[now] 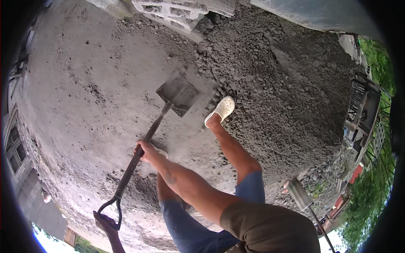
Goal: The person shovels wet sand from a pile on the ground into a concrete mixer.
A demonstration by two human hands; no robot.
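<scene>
A shovel (pixel 139 154) slants across the view, its square blade (pixel 179 93) low against the grey, dusty ground and almost bare. My right hand (pixel 145 150) is closed round the middle of its dark shaft, the arm reaching across my body. At the shaft's end, my left hand (pixel 105 222) grips the D-shaped handle. Beside the blade, to its right, lies a wide heap of dark gravelly mix (pixel 278 84). My right foot, in a white clog (pixel 221 111), stands at the heap's edge. The other clog (pixel 160 152) is mostly hidden behind my right forearm.
Pale hollow concrete blocks (pixel 173 12) lie at the far edge. A large grey surface (pixel 320 14) borders the heap at the far right. On the right are a grey-headed tool on a long shaft (pixel 298 194), a dark wooden frame (pixel 358 105) and green plants (pixel 371 189).
</scene>
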